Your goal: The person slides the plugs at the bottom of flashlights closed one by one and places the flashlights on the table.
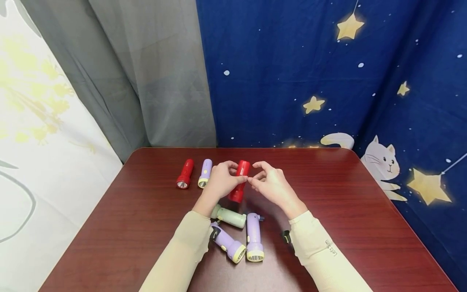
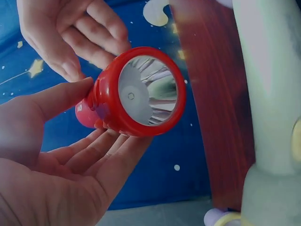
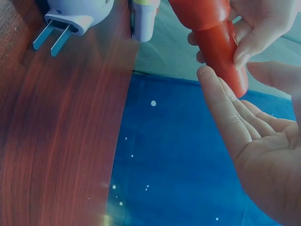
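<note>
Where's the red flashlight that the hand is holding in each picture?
Head: just below the middle, between the two hands; the left hand holds the red flashlight.
Left wrist: near the middle, a bit up and left; the red flashlight shows its shiny round front.
Right wrist: top, right of middle; the red flashlight's wide end is cut off.
Shared landmark: the blue curtain with white dots.
</note>
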A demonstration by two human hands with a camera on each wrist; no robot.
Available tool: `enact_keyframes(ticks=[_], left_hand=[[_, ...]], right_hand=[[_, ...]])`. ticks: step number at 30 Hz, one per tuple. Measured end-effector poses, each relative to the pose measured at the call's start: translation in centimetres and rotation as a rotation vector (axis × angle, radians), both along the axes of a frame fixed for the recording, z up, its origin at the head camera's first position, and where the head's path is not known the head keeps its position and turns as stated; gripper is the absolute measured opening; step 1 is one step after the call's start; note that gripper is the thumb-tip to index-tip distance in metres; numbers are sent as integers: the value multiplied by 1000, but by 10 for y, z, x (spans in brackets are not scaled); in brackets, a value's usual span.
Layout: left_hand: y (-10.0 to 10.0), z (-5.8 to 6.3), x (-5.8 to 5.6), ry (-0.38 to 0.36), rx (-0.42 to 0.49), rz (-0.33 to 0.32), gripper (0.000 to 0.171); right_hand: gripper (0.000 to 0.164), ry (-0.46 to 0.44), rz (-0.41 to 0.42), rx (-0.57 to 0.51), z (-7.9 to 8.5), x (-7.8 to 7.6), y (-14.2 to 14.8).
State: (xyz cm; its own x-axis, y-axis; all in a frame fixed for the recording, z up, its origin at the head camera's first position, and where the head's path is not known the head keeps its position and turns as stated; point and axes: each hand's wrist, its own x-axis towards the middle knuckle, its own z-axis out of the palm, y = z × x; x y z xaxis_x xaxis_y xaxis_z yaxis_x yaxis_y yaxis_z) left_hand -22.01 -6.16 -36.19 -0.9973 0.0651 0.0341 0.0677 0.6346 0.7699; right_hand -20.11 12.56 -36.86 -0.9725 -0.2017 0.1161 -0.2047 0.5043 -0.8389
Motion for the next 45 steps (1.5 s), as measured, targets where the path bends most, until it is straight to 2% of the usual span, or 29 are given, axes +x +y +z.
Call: enact_keyframes(ticks=[5, 9, 13, 16, 19, 22, 24, 28, 29, 35, 36, 39, 42, 45], left_hand=[[-5, 0, -22, -15, -37, 42, 47], [-14, -2, -44, -45, -96, 75, 50], [-21, -10, -64, -77, -118, 105, 49], [-22, -16, -73, -94, -139, 119, 45], [-21, -22, -78, -102, -187, 132, 39], [-19, -29, -83, -113, -222, 134, 38], [-18, -34, -87, -116, -247, 132, 39], [-18, -41, -94, -134, -294, 141, 45], [-21, -47, -100, -127, -303, 141, 49], [-21, -45, -105, -223, -274, 134, 47], [-19, -38, -101, -256, -266, 134, 43], [-19, -39, -100, -295, -267, 123, 37], [-18, -39, -99, -303, -295, 112, 34], [-18, -38, -99, -279, -339, 107, 34]], right_hand=[[44, -20, 16, 56, -2, 0, -1], [38, -25, 41, 147, -5, -1, -2], [33, -41, 71, 224, -9, -2, -4], [29, -55, 87, 254, -11, -2, -4], [27, -55, 115, 278, -13, 0, -5], [18, -49, 159, 331, -15, 2, -5], [13, -57, 192, 374, -16, 3, -5], [16, -117, 252, 431, -17, 6, -4], [16, -131, 266, 439, -18, 7, -4], [22, -177, 317, 468, -21, 8, -3], [23, -179, 323, 472, -21, 8, -3], [25, -176, 334, 486, -23, 9, -2], [26, -183, 339, 490, -24, 9, -3], [24, -198, 341, 504, -23, 10, -3]])
